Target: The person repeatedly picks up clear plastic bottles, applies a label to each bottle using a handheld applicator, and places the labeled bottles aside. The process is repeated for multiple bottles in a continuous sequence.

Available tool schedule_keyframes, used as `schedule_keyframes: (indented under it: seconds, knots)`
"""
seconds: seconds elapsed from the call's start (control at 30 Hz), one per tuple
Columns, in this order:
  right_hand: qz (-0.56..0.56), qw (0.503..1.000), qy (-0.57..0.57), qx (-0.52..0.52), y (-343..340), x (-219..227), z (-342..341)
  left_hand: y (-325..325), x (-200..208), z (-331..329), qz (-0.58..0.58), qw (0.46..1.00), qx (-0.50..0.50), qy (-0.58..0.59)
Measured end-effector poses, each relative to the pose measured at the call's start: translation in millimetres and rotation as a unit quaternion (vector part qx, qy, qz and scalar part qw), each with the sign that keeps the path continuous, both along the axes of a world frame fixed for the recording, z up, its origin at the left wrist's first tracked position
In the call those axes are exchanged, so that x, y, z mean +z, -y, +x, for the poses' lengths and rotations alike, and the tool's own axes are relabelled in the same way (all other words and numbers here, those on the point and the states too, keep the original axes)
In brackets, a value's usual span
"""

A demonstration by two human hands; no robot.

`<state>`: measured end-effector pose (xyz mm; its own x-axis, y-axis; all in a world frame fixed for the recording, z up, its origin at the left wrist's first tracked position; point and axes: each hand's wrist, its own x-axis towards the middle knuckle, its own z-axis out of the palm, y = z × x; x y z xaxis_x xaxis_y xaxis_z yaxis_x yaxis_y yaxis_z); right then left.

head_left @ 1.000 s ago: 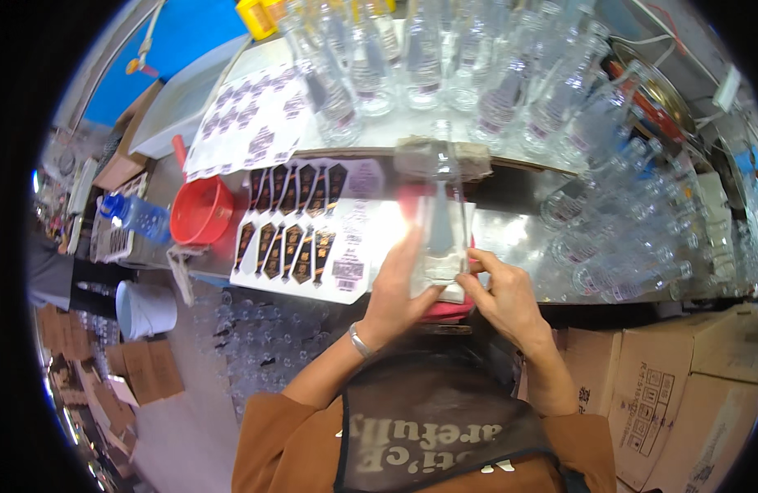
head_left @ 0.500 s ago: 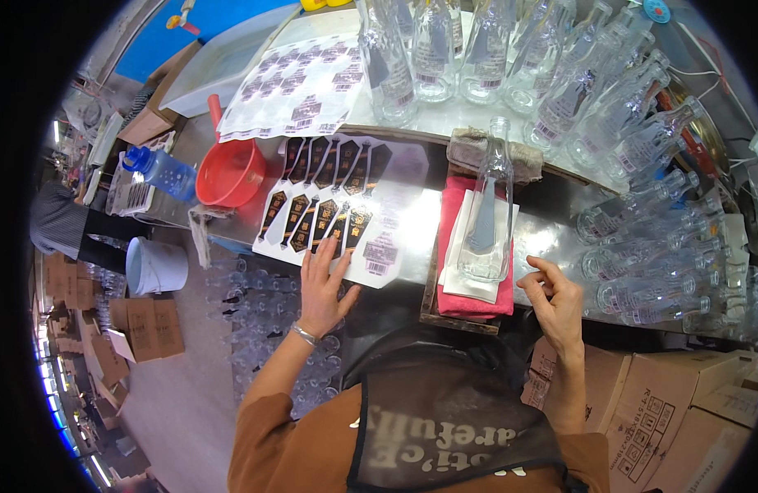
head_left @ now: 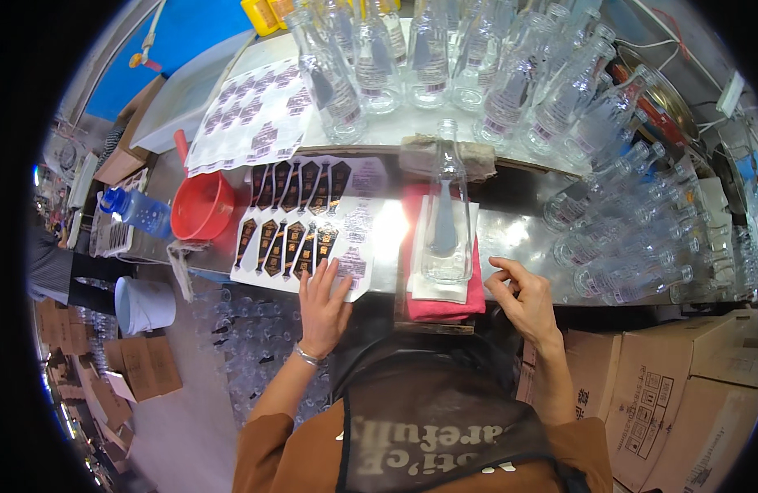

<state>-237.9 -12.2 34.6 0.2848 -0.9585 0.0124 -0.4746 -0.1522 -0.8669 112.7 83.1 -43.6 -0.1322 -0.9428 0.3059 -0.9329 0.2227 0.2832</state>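
Note:
My left hand (head_left: 323, 308) lies with fingers stretched and slightly spread on the near right part of a sticker sheet (head_left: 358, 238). This white sheet carries two rows of black, tie-shaped labels with gold marks and some purple printing. Right of it, a clear glass bottle (head_left: 447, 234) lies on its back, neck pointing away, with a grey tie-shaped label showing on it. A folded white cloth (head_left: 472, 226) and a red towel (head_left: 444, 310) are beneath the bottle. My right hand (head_left: 525, 306) hovers just right of the towel, fingers loosely curled and apart, with nothing seen in it.
Labelled bottles (head_left: 428, 66) stand on a raised shelf behind; more bottles (head_left: 613, 275) lie at the right. A second label sheet (head_left: 255, 111), a red dipper (head_left: 202, 205) and a blue water bottle (head_left: 138, 212) are at left. Cardboard boxes (head_left: 683, 394) sit lower right.
The whole view has shifted, so the bench appears farther left. My left hand has slid off the dark labels toward the sheet's near right corner. The right hand keeps about the same place beside the bottle.

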Motion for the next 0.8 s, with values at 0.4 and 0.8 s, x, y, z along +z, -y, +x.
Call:
schedule_keyframes:
  seconds: [0.4,0.8]
  knots:
    - [-0.074,0.996,0.009,0.045,-2.0,-1.2,14.4,10.4,61.6,-15.8,0.264,0.811,0.132,-0.505]
    - [-0.19,0.974,-0.123,-0.006,-4.6,-5.6,49.2,118.0,120.6,-109.7,-0.149,0.97,-0.171,-0.087]
